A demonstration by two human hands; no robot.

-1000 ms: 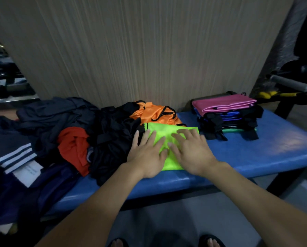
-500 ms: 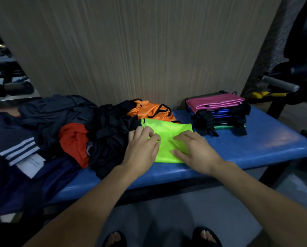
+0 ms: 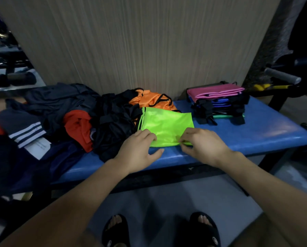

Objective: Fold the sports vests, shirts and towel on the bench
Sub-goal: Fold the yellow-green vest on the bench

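Both forearms are bare to the frame edge — no sleeves, watch or rings show on the left hand [image 3: 137, 152] or right hand [image 3: 201, 146]. At six o'clock, the feet wear black open-toed slides [image 3: 205, 229] — each with a small pale logo.

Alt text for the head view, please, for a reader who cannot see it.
Two bare hands grip the near edge of a folded lime-green vest on a blue bench: left hand, right hand. Unfolded dark, red and orange clothes are heaped to its left, and a folded stack topped in pink sits to its right.
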